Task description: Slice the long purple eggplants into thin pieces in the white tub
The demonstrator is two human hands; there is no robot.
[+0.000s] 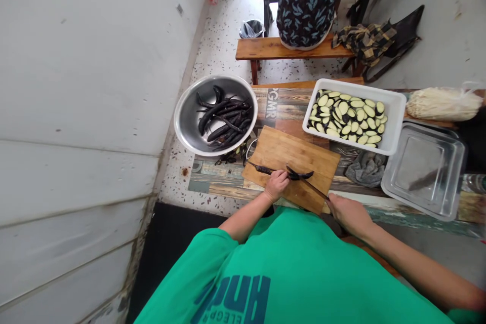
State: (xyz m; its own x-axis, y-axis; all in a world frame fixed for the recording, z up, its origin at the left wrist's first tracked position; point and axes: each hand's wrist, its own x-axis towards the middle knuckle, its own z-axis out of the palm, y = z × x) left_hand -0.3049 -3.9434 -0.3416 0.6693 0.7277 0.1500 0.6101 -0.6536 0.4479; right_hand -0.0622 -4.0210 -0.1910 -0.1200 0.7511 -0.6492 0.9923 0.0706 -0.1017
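A long dark eggplant (262, 168) lies across the wooden cutting board (283, 144), and the fingers of my left hand (277, 185) are closed over its middle. My right hand (348, 214) grips the handle of a knife (314, 189) at the board's right edge. The blade slants up and left to the eggplant, just right of my left fingers; whether it has cut through I cannot tell. Whole eggplants (230, 119) fill part of a metal basin (184, 121) at the left. Oval eggplant slices (347, 116) lie in a white tray (395, 119) at the upper right.
A see-through plastic tray (421, 172) and a grey cloth (366, 168) lie on the patterned table (224, 182), right of the board. A bagged pale bundle (442, 104) sits behind. Beyond the table, a person (306, 5) sits on a wooden bench (261, 49). A wall (94, 61) rises at left.
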